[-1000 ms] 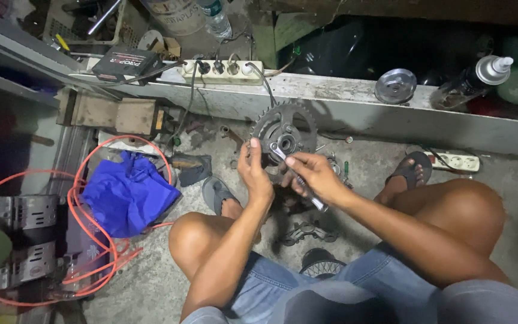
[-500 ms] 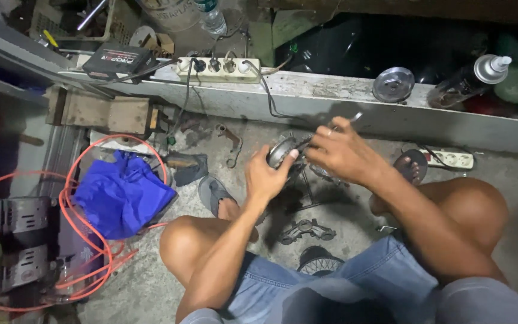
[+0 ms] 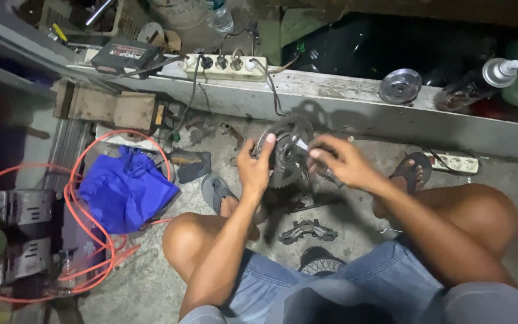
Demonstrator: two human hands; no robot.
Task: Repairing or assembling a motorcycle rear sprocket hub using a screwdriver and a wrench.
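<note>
I sit low on the concrete floor (image 3: 139, 288), knees wide, with a long grey ledge (image 3: 355, 114) closing off the space just beyond my hands. The open room is narrow: bare floor to my left between my knee and the blue cloth (image 3: 124, 189), which lies inside loops of orange hose (image 3: 85, 216).

My left hand (image 3: 254, 167) is raised with the wrist bent back, fingers wrapped on the left rim of a dark toothed sprocket assembly (image 3: 286, 153), thumb pointing up against its face. The piece is round, metal, greasy-looking, with teeth around the edge, held upright above the floor between my knees and the ledge. My right hand (image 3: 338, 161) comes in from the right, fingers curled and pinched near the hub; I cannot tell what they pinch, since blur hides it.

A flat dark bracket (image 3: 307, 230) lies on the floor under my forearms. On the ledge sit a white power strip (image 3: 226, 65), a round metal lid (image 3: 400, 86) and a spray bottle (image 3: 478, 84).
</note>
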